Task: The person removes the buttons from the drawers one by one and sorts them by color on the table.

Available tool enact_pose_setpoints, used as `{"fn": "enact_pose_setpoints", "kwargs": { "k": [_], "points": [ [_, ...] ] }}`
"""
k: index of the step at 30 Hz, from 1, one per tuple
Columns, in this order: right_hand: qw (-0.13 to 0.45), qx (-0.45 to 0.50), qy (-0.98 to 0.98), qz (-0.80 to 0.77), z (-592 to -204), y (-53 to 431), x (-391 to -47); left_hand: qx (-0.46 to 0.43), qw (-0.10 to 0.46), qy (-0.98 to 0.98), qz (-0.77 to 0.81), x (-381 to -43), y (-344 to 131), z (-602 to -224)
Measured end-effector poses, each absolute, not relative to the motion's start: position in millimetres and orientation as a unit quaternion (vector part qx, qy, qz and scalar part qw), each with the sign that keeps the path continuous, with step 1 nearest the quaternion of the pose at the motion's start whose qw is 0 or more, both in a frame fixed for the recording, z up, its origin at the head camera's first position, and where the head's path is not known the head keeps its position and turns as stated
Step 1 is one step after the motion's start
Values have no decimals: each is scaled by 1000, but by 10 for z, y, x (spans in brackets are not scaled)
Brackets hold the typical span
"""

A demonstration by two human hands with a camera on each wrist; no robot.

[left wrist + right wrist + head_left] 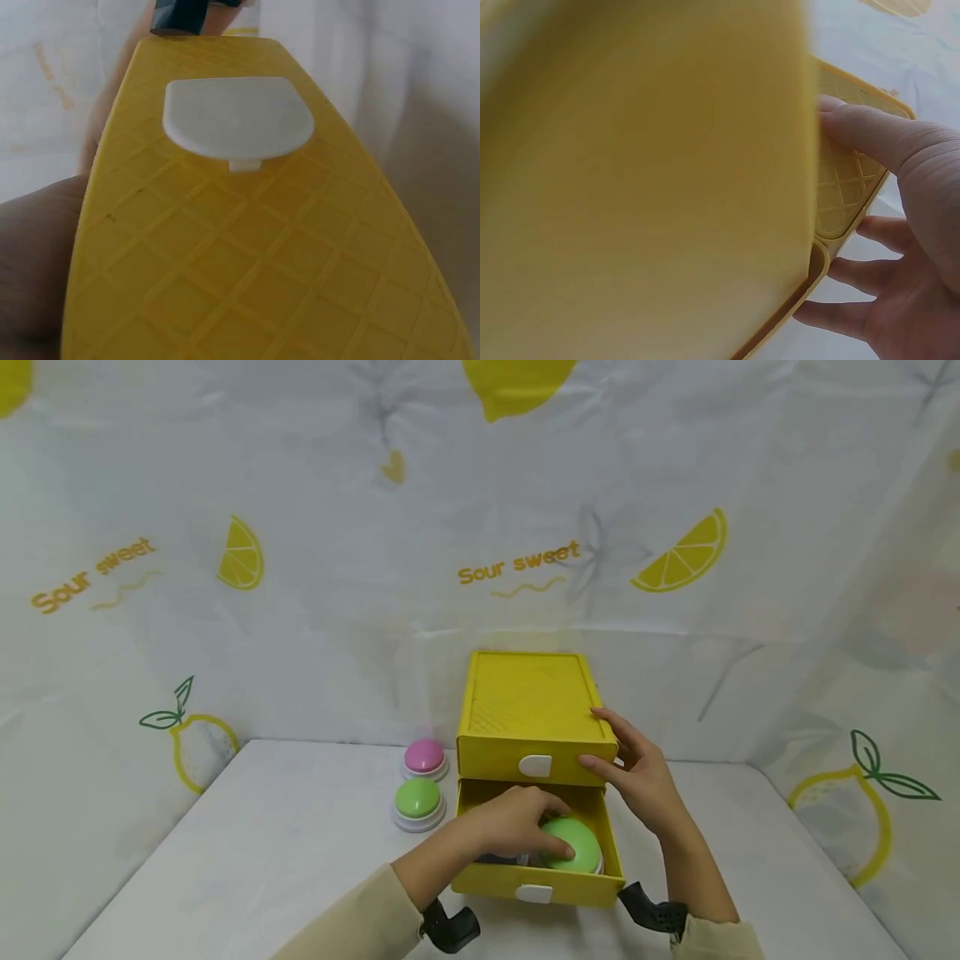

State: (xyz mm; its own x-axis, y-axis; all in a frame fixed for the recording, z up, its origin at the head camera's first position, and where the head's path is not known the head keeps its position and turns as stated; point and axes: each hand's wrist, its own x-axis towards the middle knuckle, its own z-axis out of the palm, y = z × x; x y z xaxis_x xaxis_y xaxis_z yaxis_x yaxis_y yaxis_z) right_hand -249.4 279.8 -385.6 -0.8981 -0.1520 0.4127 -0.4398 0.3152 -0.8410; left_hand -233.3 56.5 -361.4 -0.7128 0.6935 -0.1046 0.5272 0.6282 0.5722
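the green dome (576,843) sits on its white base in the pulled-out lower drawer (487,884), by the front right corner; we see the left hand (512,823) around it, thumb and fingers curled and parted about as wide as the dome. left of it, along the drawer's front edge, we make out a dark thing (502,860), mostly hidden. the right hand (639,774) grips the front right corner of the yellow cabinet (532,693), its thumb on the upper drawer's front, fingers slightly spread along the side. left of the cabinet, 2 more domes stand on the table (262,852): a pink dome (424,756) near the back edge, and a second green dome (417,797) just in front.
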Motion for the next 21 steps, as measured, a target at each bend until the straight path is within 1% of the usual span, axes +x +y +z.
{"fn": "enact_pose_setpoints", "kwargs": {
  "k": [6,13,16,21],
  "points": [
    [128,173,-806,551,-3862,2797,-2505,333,163,897,241,-2277,594,-3619],
    [127,171,-807,550,-3851,2799,-2500,341,116,891,278,-2266,587,-3646],
    [129,171,-807,551,-3852,2796,-2502,355,106,881,294,-2293,584,-3668],
    [129,171,-803,555,-3863,2791,-2499,354,115,877,305,-2308,563,-3694]
  ]
}}
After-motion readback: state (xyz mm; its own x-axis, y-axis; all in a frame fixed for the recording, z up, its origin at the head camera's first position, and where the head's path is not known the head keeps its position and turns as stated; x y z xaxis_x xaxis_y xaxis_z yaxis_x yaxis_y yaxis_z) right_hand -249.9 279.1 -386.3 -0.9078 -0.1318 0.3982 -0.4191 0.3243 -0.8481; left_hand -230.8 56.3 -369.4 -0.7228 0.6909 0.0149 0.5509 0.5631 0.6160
